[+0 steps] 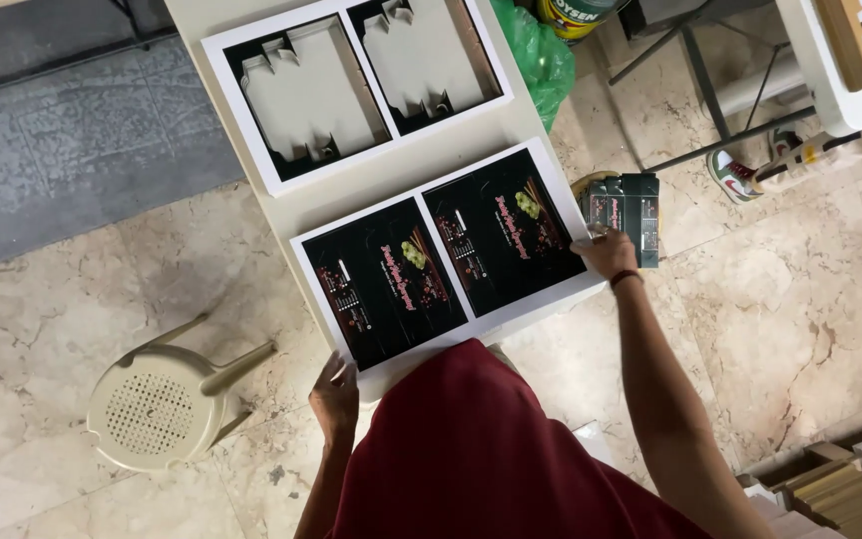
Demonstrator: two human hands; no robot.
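Observation:
A white sheet printed with two black box layouts [448, 258] lies on the near end of a white table [421, 168]. My left hand [334, 395] grips the sheet's near-left corner. My right hand [606, 254] holds its right edge by the far corner. Past the right hand, off the table's edge, stands a pile of black cut-out box blanks [629, 212]. A red garment on my body [481, 449] covers the near edge of the table.
Farther along the table lies another sheet [351, 85] whose cut box shapes show grey cardboard backs. A beige plastic stool [167, 399] stands on the marble floor at left. A green plastic bag [541, 60] hangs beyond the table. Stacked cardboard [840, 484] sits at lower right.

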